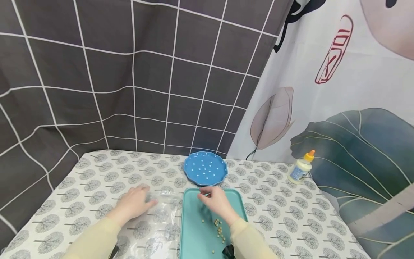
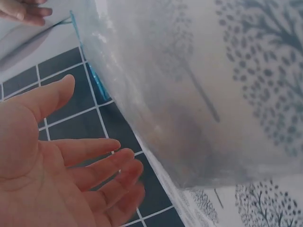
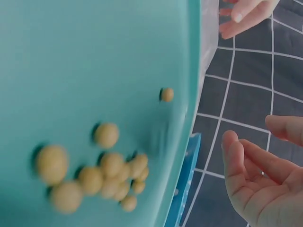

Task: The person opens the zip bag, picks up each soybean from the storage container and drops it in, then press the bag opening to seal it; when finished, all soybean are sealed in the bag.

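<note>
My right hand [image 1: 217, 202] hovers over the far part of a teal tray [image 1: 191, 230], fingers bent and thumb apart from them. In the right wrist view nothing shows between that hand's [image 3: 265, 177] thumb and fingers. Round yellowish beans [image 1: 220, 232] lie on the tray, most in a loose cluster and a few apart. My left hand [image 1: 133, 203] is spread beside a clear plastic bag [image 1: 163, 219] on the table, left of the tray. In the left wrist view the left hand [image 2: 75, 175] has its fingers extended and holds nothing; the crinkled plastic [image 2: 156, 94] fills the right side.
Just behind the tray sits a blue scalloped plate [image 1: 206, 169] with white dots. A glue bottle [image 1: 300, 168] with an orange cap stands at the back right. The tablecloth [image 1: 275, 205] has a grey tree print, and dark gridded cloth [image 1: 155, 79] hangs behind.
</note>
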{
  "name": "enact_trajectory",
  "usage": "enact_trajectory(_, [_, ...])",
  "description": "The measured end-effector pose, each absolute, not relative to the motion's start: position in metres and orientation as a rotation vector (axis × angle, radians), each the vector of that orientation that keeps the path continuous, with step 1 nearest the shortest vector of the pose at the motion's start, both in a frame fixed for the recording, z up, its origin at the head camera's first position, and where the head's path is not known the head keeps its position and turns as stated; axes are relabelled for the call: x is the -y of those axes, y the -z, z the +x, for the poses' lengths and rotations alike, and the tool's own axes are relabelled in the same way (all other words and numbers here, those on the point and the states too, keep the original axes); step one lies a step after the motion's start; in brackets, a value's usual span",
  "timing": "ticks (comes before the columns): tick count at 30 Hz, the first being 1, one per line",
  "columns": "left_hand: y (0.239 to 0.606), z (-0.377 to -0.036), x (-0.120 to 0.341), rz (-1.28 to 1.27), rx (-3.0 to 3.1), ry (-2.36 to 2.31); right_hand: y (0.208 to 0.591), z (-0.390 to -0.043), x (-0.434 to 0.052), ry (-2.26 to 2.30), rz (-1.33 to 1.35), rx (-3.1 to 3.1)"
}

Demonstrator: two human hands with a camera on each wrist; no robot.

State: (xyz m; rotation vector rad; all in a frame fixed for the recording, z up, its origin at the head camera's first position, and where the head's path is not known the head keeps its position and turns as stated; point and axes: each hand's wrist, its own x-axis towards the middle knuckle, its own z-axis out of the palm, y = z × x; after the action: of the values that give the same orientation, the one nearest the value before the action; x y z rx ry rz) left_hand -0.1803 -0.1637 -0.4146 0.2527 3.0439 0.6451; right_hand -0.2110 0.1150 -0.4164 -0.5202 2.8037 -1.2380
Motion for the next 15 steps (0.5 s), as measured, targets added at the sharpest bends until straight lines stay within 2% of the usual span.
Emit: enact_trajectory(15, [0.422,-0.197,0.155,0.250,-3.043,-0.634,0.428,-0.226,-0.073,1.318,-0.471,-2.657])
